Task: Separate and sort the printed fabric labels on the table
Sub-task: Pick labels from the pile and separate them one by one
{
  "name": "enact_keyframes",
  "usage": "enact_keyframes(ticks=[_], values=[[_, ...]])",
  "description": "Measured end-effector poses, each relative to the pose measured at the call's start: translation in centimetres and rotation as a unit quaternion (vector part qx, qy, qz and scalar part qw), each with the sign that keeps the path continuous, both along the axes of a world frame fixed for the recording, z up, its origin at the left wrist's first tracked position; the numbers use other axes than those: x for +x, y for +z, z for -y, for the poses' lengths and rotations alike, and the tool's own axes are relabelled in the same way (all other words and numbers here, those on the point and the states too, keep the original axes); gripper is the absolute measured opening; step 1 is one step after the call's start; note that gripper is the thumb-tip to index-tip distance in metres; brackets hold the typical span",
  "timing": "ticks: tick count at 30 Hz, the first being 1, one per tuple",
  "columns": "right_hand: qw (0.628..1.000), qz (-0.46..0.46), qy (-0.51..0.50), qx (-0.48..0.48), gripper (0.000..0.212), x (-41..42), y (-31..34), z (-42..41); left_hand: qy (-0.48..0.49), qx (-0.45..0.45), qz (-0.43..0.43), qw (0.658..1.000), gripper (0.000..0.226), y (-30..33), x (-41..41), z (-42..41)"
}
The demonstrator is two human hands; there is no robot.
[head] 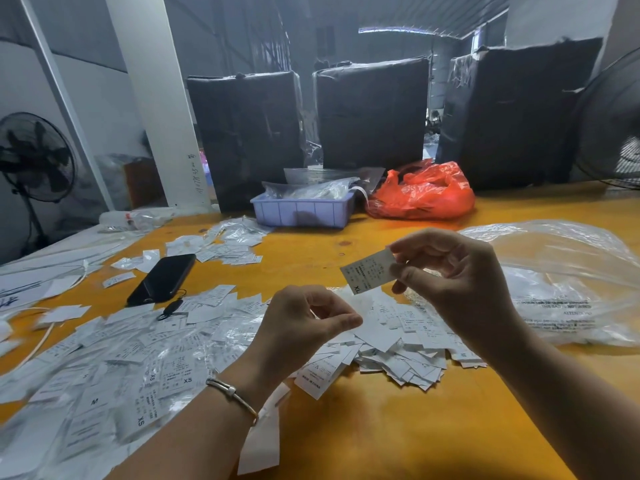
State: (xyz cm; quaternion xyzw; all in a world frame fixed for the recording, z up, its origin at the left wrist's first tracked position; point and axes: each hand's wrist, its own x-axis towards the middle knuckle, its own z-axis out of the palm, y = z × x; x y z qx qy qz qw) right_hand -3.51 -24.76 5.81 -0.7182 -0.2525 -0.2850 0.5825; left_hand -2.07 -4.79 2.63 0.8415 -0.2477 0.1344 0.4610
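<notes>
Our right hand (pixel 450 271) pinches an XL label (pixel 369 270) above the tabletop (pixel 398 427). At seven o'clock from it, our left hand (pixel 304 323) curls, holding nothing we can see, over the label pile (pixel 398 337).

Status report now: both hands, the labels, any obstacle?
Right hand pinches XL label. Left hand curled, empty, above label heap. Phone lies among loose labels.
</notes>
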Motion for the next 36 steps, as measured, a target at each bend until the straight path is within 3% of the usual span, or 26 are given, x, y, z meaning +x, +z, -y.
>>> enact_keyframes(ticks=[11, 22, 25, 30, 36], values=[[0.997, 0.018, -0.066, -0.035, 0.020, 0.1, -0.2, -0.1, -0.020, -0.008, 0.011, 1.000, 0.004, -0.1, 0.0, 0.0], [0.995, 0.009, -0.032, -0.096, 0.026, 0.1, -0.3, -0.1, -0.030, -0.035, -0.017, 0.999, 0.020, -0.2, 0.2, -0.3], [0.995, 0.015, -0.034, -0.093, 0.027, 0.3, -0.3, 0.2, -0.035, -0.042, -0.050, 0.997, 0.014, -0.1, 0.1, -0.1], [0.995, 0.034, -0.057, -0.078, 0.024, 0.7, -0.3, 0.5, -0.051, -0.076, -0.105, 0.990, 0.030, 0.0, 0.1, -0.1], [0.993, 0.039, -0.053, -0.102, 0.022, 0.7, -0.2, 0.8, -0.049, -0.080, -0.124, 0.988, 0.033, 0.0, 0.1, -0.1]])
